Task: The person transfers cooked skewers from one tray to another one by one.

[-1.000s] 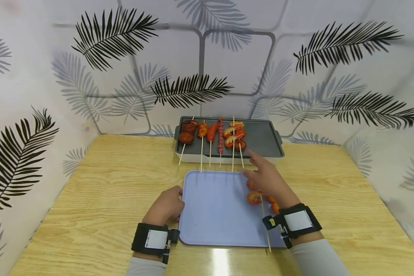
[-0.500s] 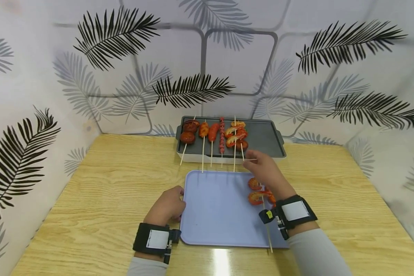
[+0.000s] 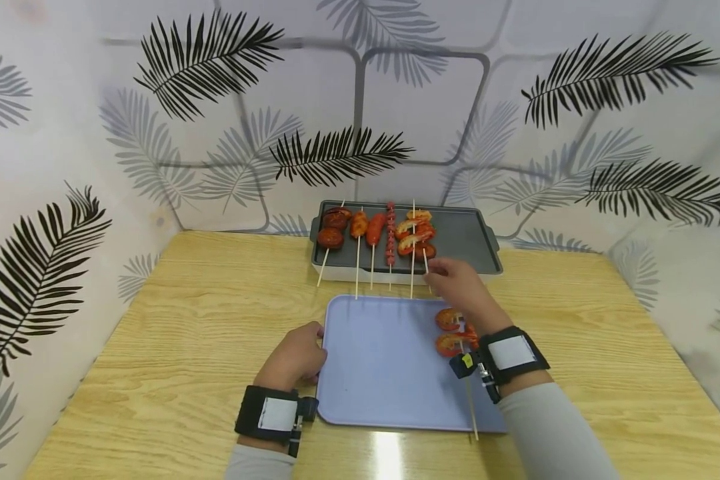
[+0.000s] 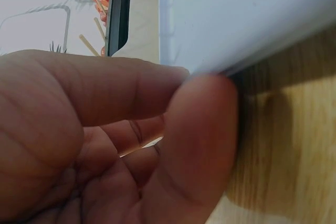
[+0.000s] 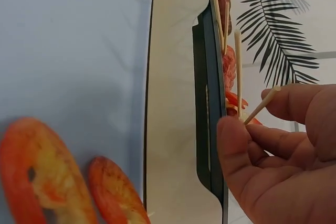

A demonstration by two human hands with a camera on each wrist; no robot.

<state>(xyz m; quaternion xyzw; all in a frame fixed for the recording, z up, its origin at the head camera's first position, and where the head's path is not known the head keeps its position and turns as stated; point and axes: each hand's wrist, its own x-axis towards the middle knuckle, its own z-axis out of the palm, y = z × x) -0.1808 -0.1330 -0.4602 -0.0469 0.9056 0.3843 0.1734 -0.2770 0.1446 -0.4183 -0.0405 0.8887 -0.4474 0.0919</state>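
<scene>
In the head view my left hand (image 3: 294, 357) pinches the left rim of a light blue tray (image 3: 390, 380). The left wrist view has the thumb and a finger meeting at the edge of the tray (image 4: 220, 19). My right hand (image 3: 459, 287) is at the front of a dark grill pan (image 3: 462, 237), its curled fingers around the wooden stick (image 3: 427, 270) of a skewer with a round brown piece (image 3: 426, 251). In the right wrist view that stick (image 5: 261, 107) shows between the fingers. Prawn skewers (image 3: 450, 345) lie on the tray's right side, partly behind the right arm.
Several more skewers lie side by side on the grill pan: brown rounds (image 3: 331, 238), a sausage (image 3: 375, 229), a thin pink one (image 3: 391, 233) and prawns (image 3: 416, 240). Their sticks overhang the pan's front towards the tray. A leaf-patterned wall (image 3: 360, 100) stands behind the wooden table (image 3: 216, 320).
My right hand has come down onto the skewer's stick at the pan's front, its fingers closing around it. The left hand still holds the tray's rim. The view has shifted slightly.
</scene>
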